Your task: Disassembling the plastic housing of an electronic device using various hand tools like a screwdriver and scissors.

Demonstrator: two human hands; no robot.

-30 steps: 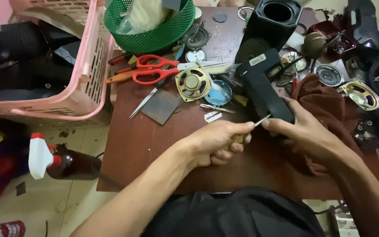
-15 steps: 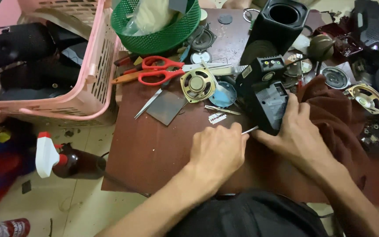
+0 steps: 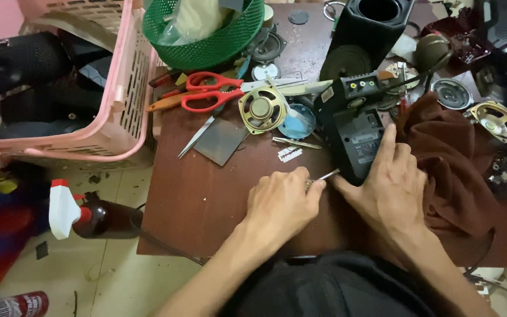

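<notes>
Centre of the frame: the left hand [image 3: 280,205] has its fingers curled tight round a thin metal tool [image 3: 325,175], whose tip touches the lower edge of a black electronic box [image 3: 356,132]. The right hand [image 3: 395,188] lies flat against that box, fingers spread wide and gripping nothing, thumb beside the tool tip. The box stands on the brown tabletop [image 3: 206,199], just left of a dark red cloth [image 3: 447,164]. Upper centre: red-handled scissors [image 3: 209,94], a small round speaker [image 3: 261,108]. Upper left: a pink basket [image 3: 124,111].
</notes>
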